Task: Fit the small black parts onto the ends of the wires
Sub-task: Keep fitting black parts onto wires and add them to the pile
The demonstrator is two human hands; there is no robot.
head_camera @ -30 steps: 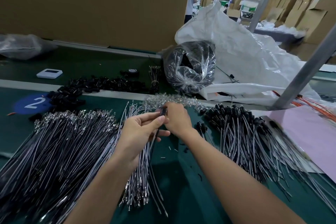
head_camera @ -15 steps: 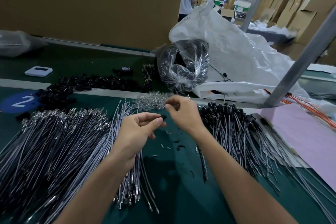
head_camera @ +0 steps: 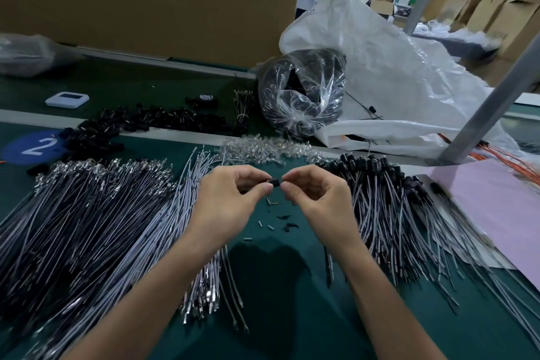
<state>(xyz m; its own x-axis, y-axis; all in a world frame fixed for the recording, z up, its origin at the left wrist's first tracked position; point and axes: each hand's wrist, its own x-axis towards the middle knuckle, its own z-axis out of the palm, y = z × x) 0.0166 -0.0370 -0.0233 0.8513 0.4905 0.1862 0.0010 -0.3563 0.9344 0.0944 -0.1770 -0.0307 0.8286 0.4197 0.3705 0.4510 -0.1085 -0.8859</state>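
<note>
Green belt, wire heaps, blue "2" disc; cardboard boxes beyond.

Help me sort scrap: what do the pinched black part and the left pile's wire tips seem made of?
The black part looks like moulded plastic: dull, no glint. The wire tips are probably metal: silvery, glinting in the light.

The wide head-worn view looks forward and down, close above left hand and right hand.
</note>
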